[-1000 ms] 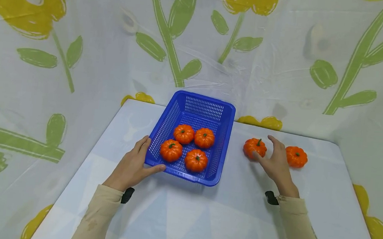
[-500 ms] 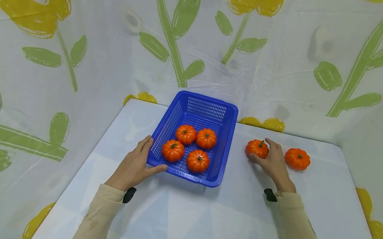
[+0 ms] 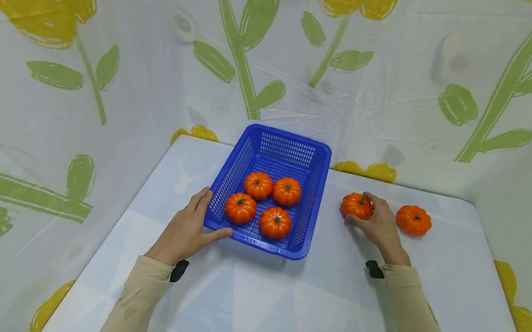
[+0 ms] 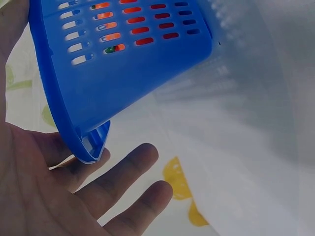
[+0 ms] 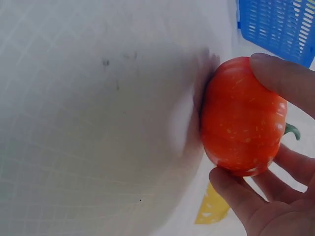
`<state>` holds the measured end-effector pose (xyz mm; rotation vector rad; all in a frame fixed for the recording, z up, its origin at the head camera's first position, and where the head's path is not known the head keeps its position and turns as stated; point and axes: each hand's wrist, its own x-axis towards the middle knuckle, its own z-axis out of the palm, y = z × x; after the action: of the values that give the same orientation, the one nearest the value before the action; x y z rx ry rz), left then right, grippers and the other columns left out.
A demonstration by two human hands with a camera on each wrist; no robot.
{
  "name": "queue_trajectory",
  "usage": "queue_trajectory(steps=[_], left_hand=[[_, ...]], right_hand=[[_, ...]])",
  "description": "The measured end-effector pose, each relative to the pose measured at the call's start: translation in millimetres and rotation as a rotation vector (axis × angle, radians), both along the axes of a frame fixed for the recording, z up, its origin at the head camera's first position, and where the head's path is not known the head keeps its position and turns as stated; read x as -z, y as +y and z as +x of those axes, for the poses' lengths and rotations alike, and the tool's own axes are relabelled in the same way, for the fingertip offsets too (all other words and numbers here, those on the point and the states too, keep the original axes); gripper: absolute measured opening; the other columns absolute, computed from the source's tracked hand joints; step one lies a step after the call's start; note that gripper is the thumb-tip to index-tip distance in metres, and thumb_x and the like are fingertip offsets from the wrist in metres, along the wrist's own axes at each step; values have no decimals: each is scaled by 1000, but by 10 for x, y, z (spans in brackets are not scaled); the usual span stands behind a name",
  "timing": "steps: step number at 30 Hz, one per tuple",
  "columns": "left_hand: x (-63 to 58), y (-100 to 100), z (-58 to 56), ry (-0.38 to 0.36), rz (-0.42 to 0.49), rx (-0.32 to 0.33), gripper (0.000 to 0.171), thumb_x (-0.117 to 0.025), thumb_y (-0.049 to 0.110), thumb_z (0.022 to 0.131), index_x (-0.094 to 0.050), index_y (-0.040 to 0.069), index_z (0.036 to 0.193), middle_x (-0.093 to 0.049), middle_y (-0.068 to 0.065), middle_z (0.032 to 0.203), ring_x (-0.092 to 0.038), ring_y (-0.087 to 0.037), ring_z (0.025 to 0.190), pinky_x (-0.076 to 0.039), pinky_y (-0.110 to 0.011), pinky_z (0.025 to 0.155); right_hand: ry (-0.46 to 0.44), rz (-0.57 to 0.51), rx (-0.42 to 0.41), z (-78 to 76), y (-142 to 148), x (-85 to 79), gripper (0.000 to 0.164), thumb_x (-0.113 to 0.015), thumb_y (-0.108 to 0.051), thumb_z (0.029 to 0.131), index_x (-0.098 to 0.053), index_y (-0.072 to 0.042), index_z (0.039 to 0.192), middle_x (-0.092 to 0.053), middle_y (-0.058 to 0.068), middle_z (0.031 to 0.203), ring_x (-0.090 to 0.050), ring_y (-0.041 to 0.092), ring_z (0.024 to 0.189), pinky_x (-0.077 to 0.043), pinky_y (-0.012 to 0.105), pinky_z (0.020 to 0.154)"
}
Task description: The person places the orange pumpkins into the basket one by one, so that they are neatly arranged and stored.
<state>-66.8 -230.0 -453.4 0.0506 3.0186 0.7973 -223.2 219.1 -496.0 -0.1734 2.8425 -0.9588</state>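
My right hand [image 3: 382, 228] grips a small orange pumpkin [image 3: 354, 206] on the table, right of the basket. In the right wrist view, the thumb and fingers lie on opposite sides of this ribbed pumpkin [image 5: 243, 118], its green stem [image 5: 292, 131] showing beyond. My left hand [image 3: 183, 232] rests at the near left corner of a blue plastic basket [image 3: 316, 201], thumb along the front rim. Seen from the left wrist, its fingers [image 4: 120, 177] extend loosely past the basket's corner. Several pumpkins sit inside the basket, one of them a front pumpkin [image 3: 275, 223].
Another orange pumpkin [image 3: 414, 220] lies on the table just right of my right hand. The white and pale blue table [image 3: 259, 306] meets a flower-printed curtain [image 3: 393, 92] at the back and sides.
My right hand has closed its thumb and fingers around the pumpkin. The left hand and the basket hold their places; the head view has shifted slightly.
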Motion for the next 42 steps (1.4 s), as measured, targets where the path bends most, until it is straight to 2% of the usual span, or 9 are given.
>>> queue_trajectory(steps=[8,17,25,28,34,42], left_hand=[[-9,0,0,3,3,1,119,-60,80,81,-21,1,160,-21,-21,165,-44,-46,137,-39,-57,111],[-6,1,-8,9,-3,3,119,-59,81,81,-21,0,160,-21,-21,165,-43,-46,138,-39,-56,111],[8,-6,2,7,0,7,119,-59,81,81,-21,0,160,-21,-21,165,-43,-45,138,-39,-56,112],[8,-10,6,8,4,5,119,-60,80,81,-21,0,160,-21,-20,165,-43,-45,138,-38,-56,112],[7,-8,9,2,-3,1,119,-59,81,81,-22,1,160,-21,-20,165,-42,-45,139,-38,-56,112],[14,-19,6,5,10,1,119,-60,81,81,-21,1,160,-21,-19,165,-42,-45,139,-38,-56,112]], right_hand=[[-2,-10,17,-2,-3,11,88,-82,-33,87,-35,-2,155,-39,32,149,-40,48,133,-35,66,110],[-18,-39,48,-4,-40,-23,90,-80,-36,88,-33,-5,157,-39,31,149,-44,45,126,-40,64,107],[18,-83,29,-14,-59,-55,84,-81,-28,89,-36,-5,156,-42,29,148,-46,45,126,-43,61,106],[46,-105,14,-30,-74,-84,84,-81,-30,89,-38,-6,156,-43,28,149,-47,46,128,-44,60,106],[165,-170,13,-69,-140,-184,87,-85,-39,84,-43,-6,153,-47,23,147,-48,42,128,-45,59,105],[271,-255,12,-111,-296,-377,86,-87,-35,82,-45,-7,152,-49,17,148,-46,36,132,-43,58,108]])
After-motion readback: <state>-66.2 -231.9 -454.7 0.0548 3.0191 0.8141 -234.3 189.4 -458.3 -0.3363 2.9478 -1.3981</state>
